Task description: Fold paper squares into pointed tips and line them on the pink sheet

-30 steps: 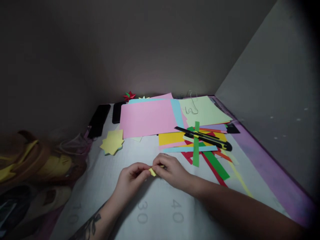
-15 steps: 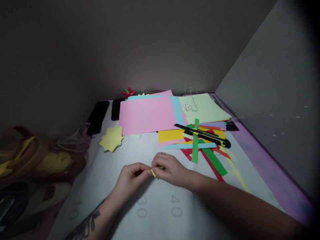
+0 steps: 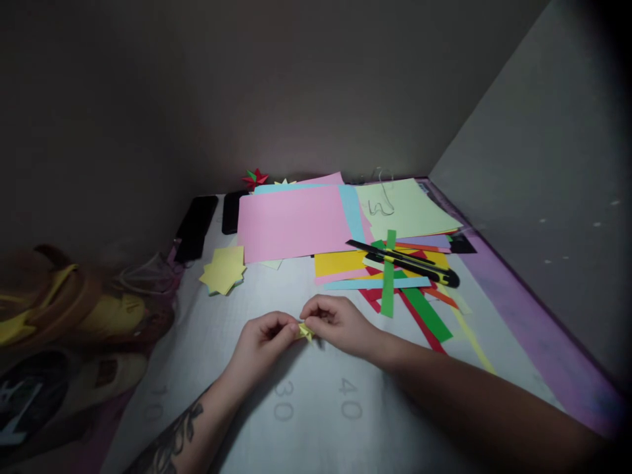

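Between my two hands is a small folded piece of yellow paper (image 3: 306, 332), with pointed corners showing at its lower side. My left hand (image 3: 266, 339) pinches its left end between thumb and forefinger. On the other side my right hand (image 3: 340, 326) has thumb and fingers closed at its right edge; the fingertips partly cover it. Left of the hands lies a stack of yellow square sheets (image 3: 226, 270), turned to different angles. A black and yellow utility knife (image 3: 415, 264) rests on coloured paper strips (image 3: 422, 309) to the right.
Large pink paper (image 3: 293, 227) and pale green paper (image 3: 399, 207) lie at the back, a bent wire (image 3: 382, 207) on the green. A red and green paper star (image 3: 255, 178) stands by the wall. Two dark phones (image 3: 197, 220) (image 3: 232, 212) and bags (image 3: 99, 316) are at left.
The folded yellow paper has been turned, so more of it shows between my fingers. My right fingers have shifted on it, and the camera view has moved slightly.
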Available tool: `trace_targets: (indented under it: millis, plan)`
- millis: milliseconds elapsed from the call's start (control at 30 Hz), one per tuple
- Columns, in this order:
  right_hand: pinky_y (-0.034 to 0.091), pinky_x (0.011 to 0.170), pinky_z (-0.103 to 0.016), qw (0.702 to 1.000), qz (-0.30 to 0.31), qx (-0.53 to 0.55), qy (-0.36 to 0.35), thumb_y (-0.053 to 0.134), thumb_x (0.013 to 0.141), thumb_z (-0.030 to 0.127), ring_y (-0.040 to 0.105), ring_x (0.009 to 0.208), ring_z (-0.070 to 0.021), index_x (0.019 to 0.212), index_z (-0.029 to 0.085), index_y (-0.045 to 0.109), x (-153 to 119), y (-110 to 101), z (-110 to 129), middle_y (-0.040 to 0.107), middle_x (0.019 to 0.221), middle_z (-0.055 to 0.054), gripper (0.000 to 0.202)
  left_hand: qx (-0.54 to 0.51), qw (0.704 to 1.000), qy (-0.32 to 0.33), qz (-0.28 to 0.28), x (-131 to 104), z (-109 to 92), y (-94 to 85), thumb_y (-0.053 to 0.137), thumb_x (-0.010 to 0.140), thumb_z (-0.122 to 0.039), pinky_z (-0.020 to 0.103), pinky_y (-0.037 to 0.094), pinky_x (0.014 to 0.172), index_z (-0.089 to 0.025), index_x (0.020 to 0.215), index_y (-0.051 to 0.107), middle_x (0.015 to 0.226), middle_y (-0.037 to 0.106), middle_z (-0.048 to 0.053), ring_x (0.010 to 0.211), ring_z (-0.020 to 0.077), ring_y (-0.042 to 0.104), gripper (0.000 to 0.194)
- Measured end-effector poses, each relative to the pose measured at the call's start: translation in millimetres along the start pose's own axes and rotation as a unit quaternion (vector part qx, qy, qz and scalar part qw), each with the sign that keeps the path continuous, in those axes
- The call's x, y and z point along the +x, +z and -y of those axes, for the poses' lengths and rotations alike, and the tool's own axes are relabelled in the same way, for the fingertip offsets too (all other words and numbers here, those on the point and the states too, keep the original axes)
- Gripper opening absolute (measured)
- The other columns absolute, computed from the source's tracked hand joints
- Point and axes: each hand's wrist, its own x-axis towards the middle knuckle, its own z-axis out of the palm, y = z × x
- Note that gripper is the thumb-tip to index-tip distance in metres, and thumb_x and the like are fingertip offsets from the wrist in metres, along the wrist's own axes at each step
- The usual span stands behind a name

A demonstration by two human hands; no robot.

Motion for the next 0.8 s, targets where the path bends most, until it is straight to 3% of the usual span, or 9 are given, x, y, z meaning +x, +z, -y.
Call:
trace_targets:
  millis: [433, 633, 800]
  plan:
    - [0.040, 0.055, -0.022, 0.996, -0.029, -0.077, -0.038, 0.058, 0.078, 0.016, 0.055, 0.061, -0.0111, 0.074, 0.020, 0.061, -4.0, -1.5, 7.4, 0.062, 0.068, 0.002, 0.007, 0.014, 1.000, 0.019, -0.014, 1.0, -0.5, 1.3, 0.060, 0.078, -0.036, 0.024, 0.046, 0.062, -0.016, 0.074, 0.068, 0.070, 0.069, 0.003, 0.065, 0.0155, 0.060, 0.022]
    - [0.041, 0.058, -0.022, 0.994, -0.002, -0.101, -0.037, 0.061, 0.077, 0.017, 0.056, 0.066, -0.0117, 0.074, 0.021, 0.061, -1.6, 0.0, 7.1, 0.062, 0.071, 0.003, 0.005, 0.036, 0.998, 0.031, -0.030, -1.7, -1.0, 2.1, 0.062, 0.077, -0.033, 0.024, 0.047, 0.063, -0.017, 0.072, 0.071, 0.070, 0.071, 0.003, 0.066, 0.0159, 0.061, 0.019]
    - [0.040, 0.059, -0.022, 0.987, -0.010, -0.137, -0.079, 0.060, 0.075, 0.012, 0.055, 0.066, -0.0113, 0.071, 0.020, 0.058, -0.5, 3.2, 2.5, 0.061, 0.071, 0.003, 0.008, 0.031, 0.999, 0.021, -0.020, -0.6, 0.3, 2.9, 0.061, 0.076, -0.029, 0.023, 0.046, 0.062, -0.016, 0.072, 0.070, 0.069, 0.070, 0.002, 0.065, 0.0151, 0.061, 0.016]
